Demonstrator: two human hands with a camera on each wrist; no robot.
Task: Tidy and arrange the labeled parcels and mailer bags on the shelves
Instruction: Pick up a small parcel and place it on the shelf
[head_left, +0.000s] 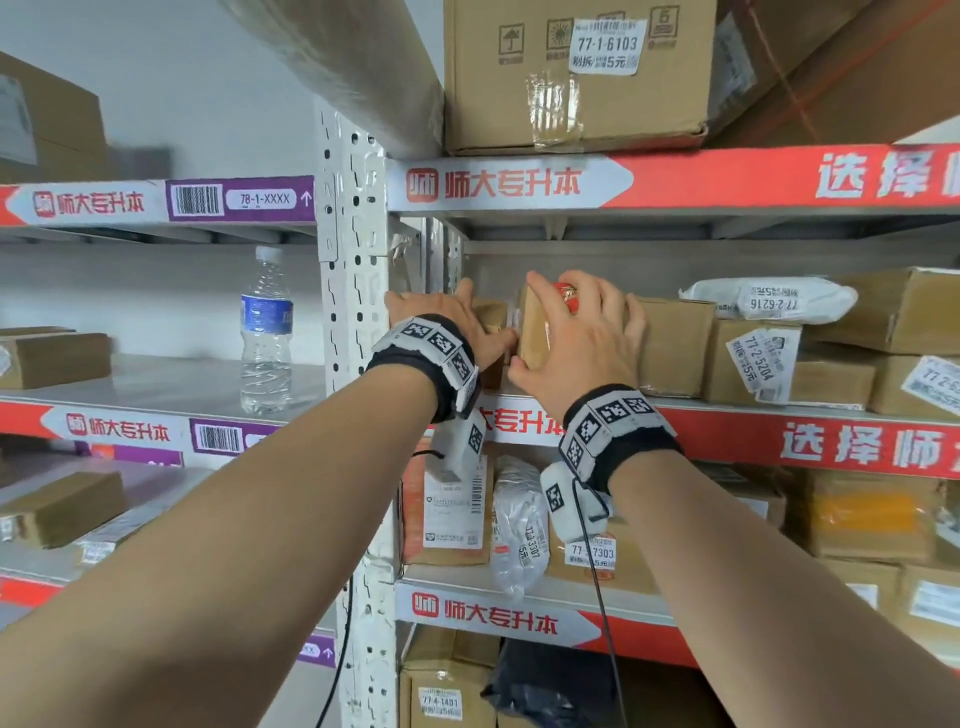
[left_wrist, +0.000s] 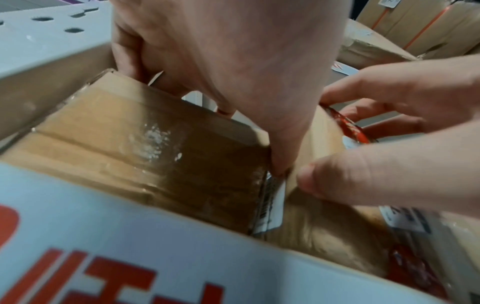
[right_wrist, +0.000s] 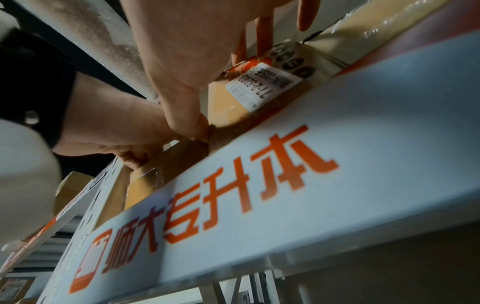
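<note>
At the left end of the middle shelf (head_left: 727, 434) stand two brown parcels side by side. My left hand (head_left: 457, 322) grips the small taped box (head_left: 491, 314) next to the post. In the left wrist view its fingers (left_wrist: 135, 61) curl over the taped box's (left_wrist: 145, 144) far top edge, the thumb wedged between the two parcels. My right hand (head_left: 582, 332) holds the red-taped parcel (head_left: 537, 332), fingers over its top, thumb at the lower front corner. In the right wrist view, this red-taped parcel (right_wrist: 228, 102) carries a white label, and my right hand (right_wrist: 187, 72) holds it.
More boxes (head_left: 675, 345) and a white mailer bag (head_left: 769, 299) fill the shelf to the right. A white perforated post (head_left: 353, 312) bounds the left side. A water bottle (head_left: 266, 332) stands on the neighbouring rack. A large carton (head_left: 576, 78) sits above; parcels crowd the shelf below.
</note>
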